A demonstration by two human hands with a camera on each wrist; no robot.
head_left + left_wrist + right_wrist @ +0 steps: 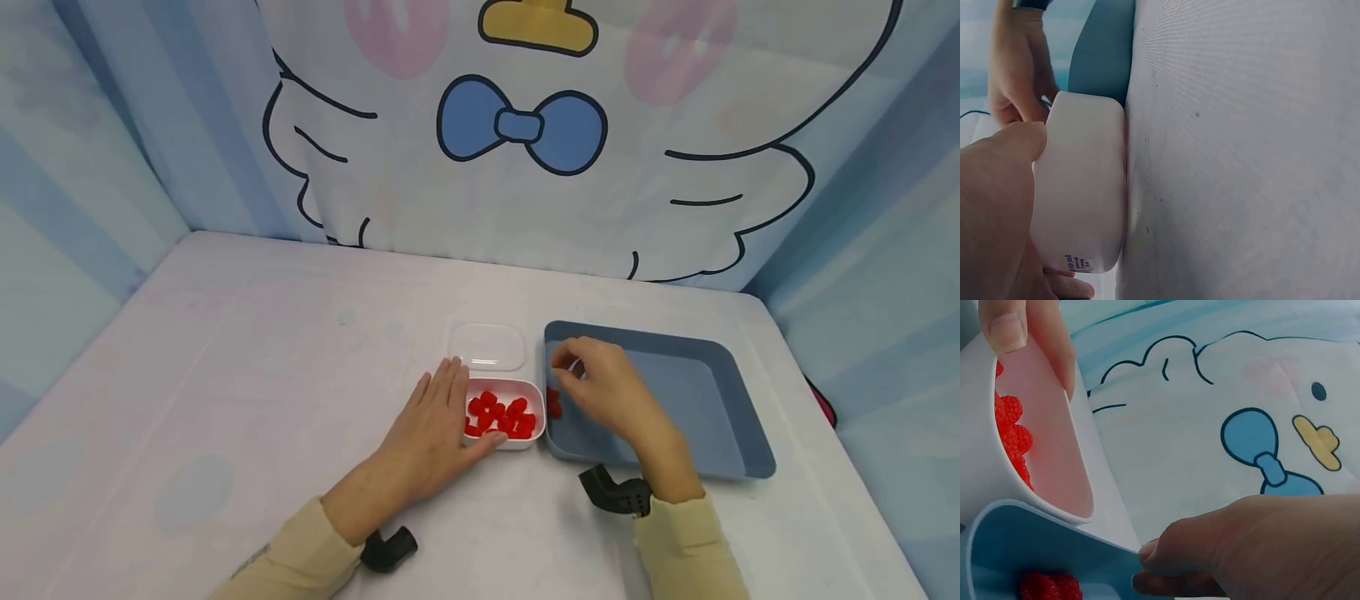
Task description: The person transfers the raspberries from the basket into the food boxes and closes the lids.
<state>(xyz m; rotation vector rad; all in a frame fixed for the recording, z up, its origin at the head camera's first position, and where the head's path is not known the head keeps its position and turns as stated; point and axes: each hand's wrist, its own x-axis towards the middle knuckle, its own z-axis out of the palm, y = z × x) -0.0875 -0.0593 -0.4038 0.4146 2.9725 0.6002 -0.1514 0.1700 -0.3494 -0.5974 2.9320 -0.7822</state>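
Observation:
In the head view my left hand (438,425) lies against a small white container (542,417). Its fingers are straight along the left side and its thumb crosses the near rim. Several raspberries (501,415) are in the container; the right wrist view shows raspberries (1015,434) against its pink-tinted inside. My right hand (603,383) hovers over the left part of a blue-grey tray (690,408). Its thumb and fingers are bent with a small gap at the tips, and nothing shows between them. Beneath it a few raspberries (1050,586) lie in the tray, by its left wall.
A clear lid (487,347) lies just behind the container. The tray stands close against the container's right side. A white cloth (247,375) covers the table, and a printed curtain (510,208) hangs behind it.

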